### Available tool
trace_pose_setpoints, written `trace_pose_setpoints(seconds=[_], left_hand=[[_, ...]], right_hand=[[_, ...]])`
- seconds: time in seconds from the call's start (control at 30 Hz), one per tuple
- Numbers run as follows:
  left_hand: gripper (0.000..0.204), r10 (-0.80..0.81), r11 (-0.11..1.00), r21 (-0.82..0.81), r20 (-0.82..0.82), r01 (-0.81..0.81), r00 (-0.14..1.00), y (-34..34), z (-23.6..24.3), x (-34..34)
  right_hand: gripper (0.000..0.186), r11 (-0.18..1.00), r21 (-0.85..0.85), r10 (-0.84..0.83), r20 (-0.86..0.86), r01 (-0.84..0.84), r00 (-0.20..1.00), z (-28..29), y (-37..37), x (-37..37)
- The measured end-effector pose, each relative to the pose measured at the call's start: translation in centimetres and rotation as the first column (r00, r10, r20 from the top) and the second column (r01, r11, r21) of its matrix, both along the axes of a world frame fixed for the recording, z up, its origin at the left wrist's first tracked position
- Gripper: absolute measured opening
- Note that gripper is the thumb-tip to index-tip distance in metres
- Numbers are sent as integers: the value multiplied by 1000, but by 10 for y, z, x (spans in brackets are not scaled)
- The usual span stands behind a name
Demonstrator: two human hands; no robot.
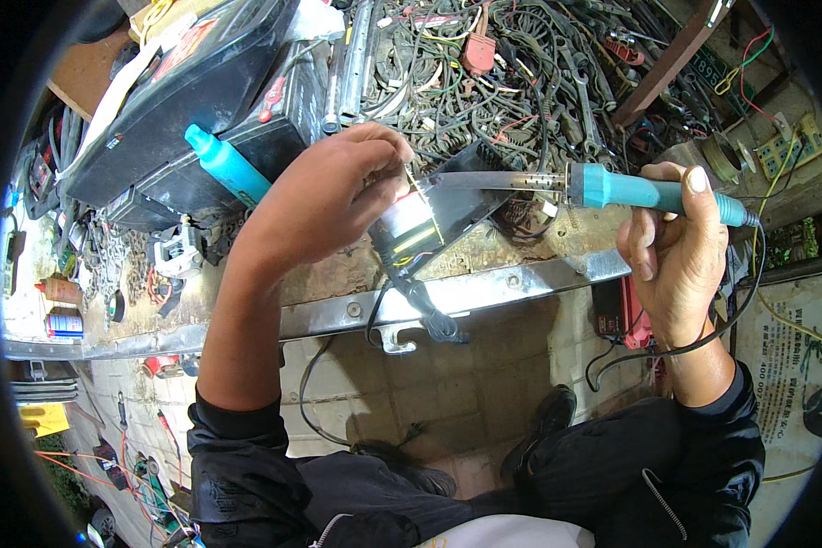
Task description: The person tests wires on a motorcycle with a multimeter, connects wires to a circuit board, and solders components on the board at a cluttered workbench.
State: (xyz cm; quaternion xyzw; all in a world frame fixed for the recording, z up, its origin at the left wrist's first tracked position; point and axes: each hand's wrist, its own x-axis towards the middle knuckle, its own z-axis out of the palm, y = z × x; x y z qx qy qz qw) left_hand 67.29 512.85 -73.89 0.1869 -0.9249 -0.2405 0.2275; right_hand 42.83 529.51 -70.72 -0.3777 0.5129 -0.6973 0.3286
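My right hand (674,260) grips a soldering iron (598,186) by its teal handle, with the metal shaft pointing left. Its tip reaches close to the fingers of my left hand (324,187), which are pinched together on a thin pale strand (434,217). That strand slants down across a brightly lit piece (409,219), too glaring to make out. Just behind lies a flat black part (475,203) on the bench. A black cable with a plug-like end (434,320) hangs over the metal edge.
Tangled wires and wrenches (580,100) heap up at the back. A black battery-like case (183,100) and a blue bottle (228,166) stand left. The iron's cord (644,353) loops down at the right. The bench's metal edge (347,310) runs before me; a power strip (790,146) sits far right.
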Motion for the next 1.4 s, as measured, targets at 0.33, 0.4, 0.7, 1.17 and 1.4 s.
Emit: trace_pose_setpoints(seconds=[0.33,0.4,0.7,1.17,1.4], left_hand=[[8,-6,1000,8,21,6,1000,-1,1,-1],[8,-4,1000,23,22,3,1000,-1,0,-2],[7,-1,998,70,20,0,1000,1,2,-2],[10,-30,999,25,-1,30,1000,0,3,0],[12,-4,999,44,6,4,1000,-1,0,1]], right_hand=[[41,1000,-22,20,-15,-21,1000,-1,0,-1],[42,1000,-12,14,-21,-14,1000,-1,0,0],[50,992,-124,48,79,-38,996,-7,-5,-2],[87,706,-30,687,-212,-707,695,-83,-100,28],[79,666,30,701,-366,-745,612,-84,-112,33]])
